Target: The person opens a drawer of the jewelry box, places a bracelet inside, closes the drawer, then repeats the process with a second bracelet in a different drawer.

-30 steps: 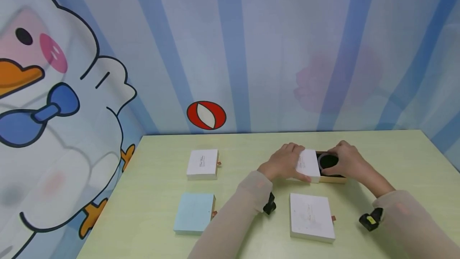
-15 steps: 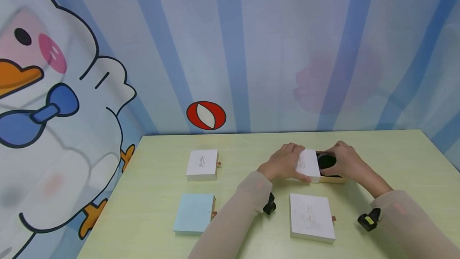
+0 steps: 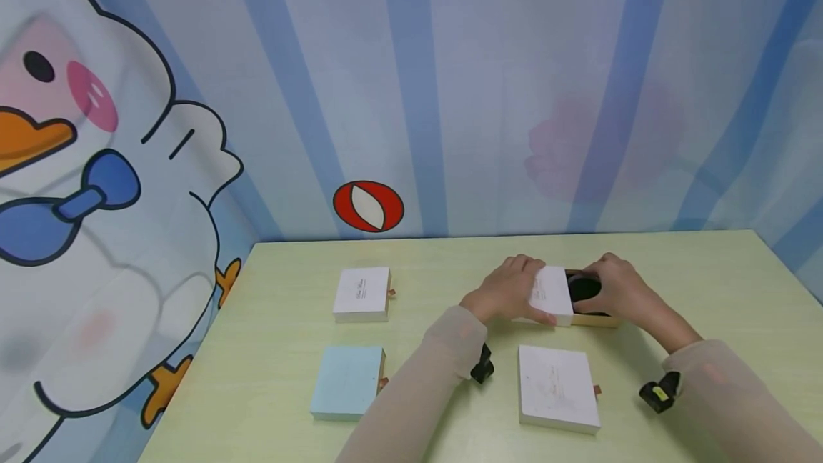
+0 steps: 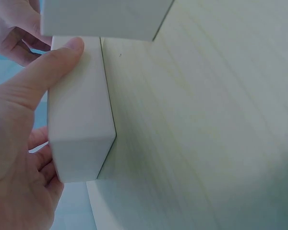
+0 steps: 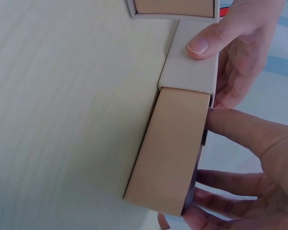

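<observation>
A white sliding box sits at the back right of the table, its white sleeve point(image 3: 553, 293) pushed partly off a tan drawer point(image 5: 169, 151). My left hand point(image 3: 511, 288) grips the sleeve, thumb along the front side and fingers round the back, as the left wrist view shows. From the right, my right hand point(image 3: 622, 291) reaches into the drawer. Its thumb and fingers pinch a dark round object point(image 3: 582, 287) lying in there, mostly covered by the hand. The drawer's outer end is under that hand.
Another white box point(image 3: 558, 388) with a small brown tab lies in front of the sliding box. To the left are a smaller white box point(image 3: 362, 294) and a light blue box point(image 3: 348, 382). A printed wall point(image 3: 476, 91) rises behind the table point(image 3: 450, 256).
My right hand has shifted slightly left over the drawer, and less of the dark round object shows. My left hand and the sleeve stay in place.
</observation>
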The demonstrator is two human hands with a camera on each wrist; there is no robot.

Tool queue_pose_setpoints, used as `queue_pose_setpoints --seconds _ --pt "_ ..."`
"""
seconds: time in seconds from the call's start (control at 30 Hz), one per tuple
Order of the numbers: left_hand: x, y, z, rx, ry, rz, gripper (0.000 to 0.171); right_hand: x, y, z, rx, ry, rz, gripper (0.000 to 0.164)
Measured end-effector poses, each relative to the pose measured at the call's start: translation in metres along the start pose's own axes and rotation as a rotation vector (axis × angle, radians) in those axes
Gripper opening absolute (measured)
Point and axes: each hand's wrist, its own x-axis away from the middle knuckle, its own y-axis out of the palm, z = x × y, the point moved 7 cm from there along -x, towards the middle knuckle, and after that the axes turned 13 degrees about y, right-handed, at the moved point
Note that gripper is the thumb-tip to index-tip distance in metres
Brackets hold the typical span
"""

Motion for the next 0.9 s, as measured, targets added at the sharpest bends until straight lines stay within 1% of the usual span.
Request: queue_pose_setpoints --seconds 0.33,0.47,0.53,0.6,0.73,0.9 --pt "-0.001 0.001 -0.001 0.007 0.004 -0.005 0.102 -0.001 -0.002 0.003 -0.046 0.0 -0.025 0.059" --pt "-0.002 0.001 -0.001 0.003 0.003 -0.001 0.102 0.002 -0.006 0.003 -0.074 -0.035 -0.033 0.055" --pt "-0.002 0.002 -0.002 -0.001 0.0 -0.005 0.102 0.003 -0.009 0.003 -0.067 -0.061 -0.018 0.051" --pt "-0.003 0.003 -0.002 -0.002 -0.002 -0.006 0.102 0.003 -0.01 0.004 -0.063 -0.067 0.003 0.046" --pt "-0.003 0.004 -0.003 0.003 -0.007 -0.008 0.103 0.002 -0.013 0.011 -0.07 -0.031 0.046 0.037" --pt "-0.002 0.005 -0.003 0.008 -0.013 -0.01 0.103 0.005 -0.016 0.018 -0.096 0.023 0.079 0.035"
